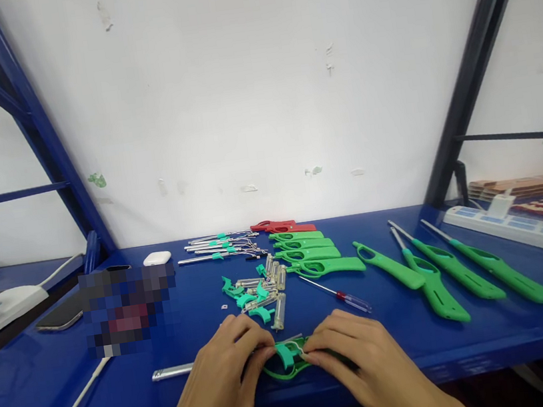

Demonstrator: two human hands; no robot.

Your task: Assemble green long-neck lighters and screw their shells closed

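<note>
Near the front edge of the table, an opened green utility lighter (286, 371) lies between my hands, with a teal trigger (287, 356) in its shell. Its metal tube (173, 372) sticks out to the left from under my left hand (226, 365). The fingers of that hand are closed on the lighter beside the trigger. My right hand (355, 348) pinches a thin white wire (296, 344) at the shell, its other fingers curled over the lighter's handle. Most of the handle is hidden beneath this hand.
Beyond my hands lie loose teal triggers (261, 314) and clear fuel tanks (279, 311). Behind are metal tubes (203, 259), green shells (325, 266), a red shell (285, 226). A screwdriver (350, 300), lighters (498, 269) and power strip (501, 225) are rightward; a phone (62, 315) is left.
</note>
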